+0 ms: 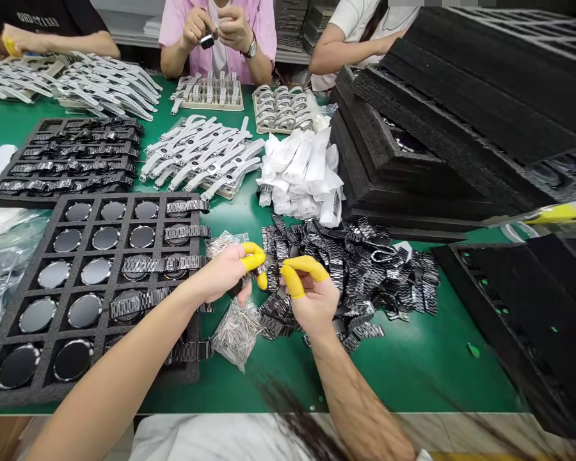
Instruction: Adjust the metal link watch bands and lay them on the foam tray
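Note:
My left hand [228,272], with yellow finger cots on it, is closed around a small dark metal watch part, mostly hidden by the fingers. Close to its right, my right hand [312,291] pinches with yellow-covered thumb and fingertips; whatever sits in that pinch is too small to name. Beneath and beyond the hands lies a heap of black metal watch bands [324,253]. A clear bag of thin metal pins [237,330] rests just below my left hand, and another bag of pins [223,242] lies behind it. To the left, a black foam tray [114,248] holds round watch faces, some with bands.
White-wrapped bundles [302,169] stand behind the band heap. Stacked black foam trays [413,173] rise at the right. White watches [201,153] and a tray of black-banded watches [77,153] lie farther back. Across the table, a person in a pink shirt [264,32] handles a watch.

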Motion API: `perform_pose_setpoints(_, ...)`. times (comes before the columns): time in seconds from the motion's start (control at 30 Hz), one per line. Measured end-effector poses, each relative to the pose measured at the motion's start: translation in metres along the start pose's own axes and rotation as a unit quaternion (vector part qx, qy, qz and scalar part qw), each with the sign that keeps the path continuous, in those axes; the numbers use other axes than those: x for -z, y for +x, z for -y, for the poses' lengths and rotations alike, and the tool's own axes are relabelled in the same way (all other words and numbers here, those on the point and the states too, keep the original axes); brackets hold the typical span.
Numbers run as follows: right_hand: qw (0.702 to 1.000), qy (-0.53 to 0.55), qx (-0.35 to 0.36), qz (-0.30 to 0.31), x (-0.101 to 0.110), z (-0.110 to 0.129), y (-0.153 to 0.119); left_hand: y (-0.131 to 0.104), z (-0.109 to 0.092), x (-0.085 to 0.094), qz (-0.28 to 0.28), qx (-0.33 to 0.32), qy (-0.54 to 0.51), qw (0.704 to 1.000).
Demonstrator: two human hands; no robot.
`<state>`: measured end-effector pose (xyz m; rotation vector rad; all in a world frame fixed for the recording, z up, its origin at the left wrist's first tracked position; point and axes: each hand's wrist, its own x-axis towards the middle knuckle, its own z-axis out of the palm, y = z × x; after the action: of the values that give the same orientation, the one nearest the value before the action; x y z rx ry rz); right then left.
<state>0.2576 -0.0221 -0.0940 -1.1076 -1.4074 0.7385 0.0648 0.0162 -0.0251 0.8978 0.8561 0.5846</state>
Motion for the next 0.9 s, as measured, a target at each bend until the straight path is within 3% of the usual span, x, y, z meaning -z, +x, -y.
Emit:
perform_pose_setpoints(0.13, 0.994, -0.020, 0.069, -0.078, -0.0033, -0.0060, -0.0075, -0.0011, 0.0040, -0.0009, 0.070, 0.031, -0.006, 0.997)
perform_pose_setpoints(0.27, 0.982, -0.079, 0.156, -0.069, -0.0058, -0.0091, -0.0102, -0.0014, 0.0032, 0.0000, 0.073, 0.045, -0.014, 0.996)
perform_pose_setpoints(0.43, 0.979, -0.120, 0.155, -0.057, -0.0071, -0.0096, -0.0098, -0.0031, -0.0006, -0.0008, 0.060, 0.040, -0.033, 0.997)
perform_pose_setpoints(0.57, 0.964, -0.152, 0.199, -0.087, -0.0086, -0.0081, -0.0062, -0.0038, -0.0018, -0.0011, 0.070, 0.038, -0.053, 0.995)
perform_pose_setpoints(0.7, 0.952, -0.155, 0.252, -0.077, -0.0089, -0.0074, -0.0037, -0.0039, -0.0016, -0.0010, 0.063, 0.044, -0.070, 0.995)
perform_pose_setpoints(0.77, 0.956, -0.144, 0.247, -0.067, -0.0085, -0.0082, -0.0031, -0.0042, -0.0017, -0.0010, 0.060, 0.048, -0.079, 0.994)
perform_pose_setpoints(0.9, 0.984, -0.090, 0.151, -0.012, -0.0070, -0.0106, -0.0007, -0.0049, -0.0029, 0.0001, 0.076, 0.056, -0.079, 0.992)
